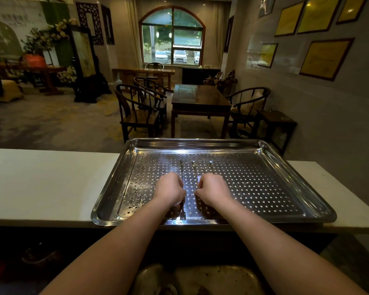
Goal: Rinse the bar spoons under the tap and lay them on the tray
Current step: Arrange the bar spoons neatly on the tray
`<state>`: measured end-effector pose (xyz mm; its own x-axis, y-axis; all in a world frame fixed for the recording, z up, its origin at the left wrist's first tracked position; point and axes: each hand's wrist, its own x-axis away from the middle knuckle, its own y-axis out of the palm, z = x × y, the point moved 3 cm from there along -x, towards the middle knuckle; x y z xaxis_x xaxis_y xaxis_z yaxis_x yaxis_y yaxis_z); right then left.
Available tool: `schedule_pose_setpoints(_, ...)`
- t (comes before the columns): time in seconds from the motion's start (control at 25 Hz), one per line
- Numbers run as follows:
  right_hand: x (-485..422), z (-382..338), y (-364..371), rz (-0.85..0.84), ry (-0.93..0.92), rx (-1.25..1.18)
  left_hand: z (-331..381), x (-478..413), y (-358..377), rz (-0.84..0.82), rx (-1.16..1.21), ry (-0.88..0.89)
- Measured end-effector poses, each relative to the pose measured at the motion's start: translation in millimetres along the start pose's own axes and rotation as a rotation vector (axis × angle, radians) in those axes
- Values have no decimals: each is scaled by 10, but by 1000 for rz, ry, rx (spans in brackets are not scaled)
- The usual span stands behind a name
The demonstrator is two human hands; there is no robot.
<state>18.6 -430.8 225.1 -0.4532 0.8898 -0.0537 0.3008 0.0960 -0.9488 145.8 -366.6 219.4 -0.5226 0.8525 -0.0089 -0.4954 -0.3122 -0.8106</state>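
A perforated steel tray (264,188) sits on a white counter. Three thin bar spoons lie side by side on it, bowls pointing away: left spoon (181,166), middle spoon (194,169), right spoon (211,166). My left hand (169,189) is closed in a fist over the left spoon's shaft, and that spoon's forked end shows below the hand. My right hand (214,189) is closed over the right spoon's shaft, with its thumb beside the middle spoon. The lower shafts are hidden under both hands.
The white counter (51,184) runs left and right of the tray. A steel sink (211,277) lies below my forearms at the bottom edge; no tap is in view. Beyond the counter stand dark wooden chairs and a table (200,99).
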Motion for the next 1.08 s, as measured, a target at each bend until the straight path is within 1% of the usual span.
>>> schedule_pose_setpoints(0.2,-54,62,18,34,45,-23,2,-13,17,-1,-8,6)
schedule_pose_setpoints(0.4,-41,100,-4,22,58,-69,0,-1,10,2,-3,5)
schedule_pose_setpoints(0.6,-50,507,-202,116,156,-29,-2,-11,5,4,3,-17)
schedule_pose_setpoints(0.72,-5,616,-202,85,180,-2,14,-18,24,-7,-24,-19)
schedule_pose_setpoints(1.08,-47,575,-148,64,161,8,-19,-67,65,0,-42,-5)
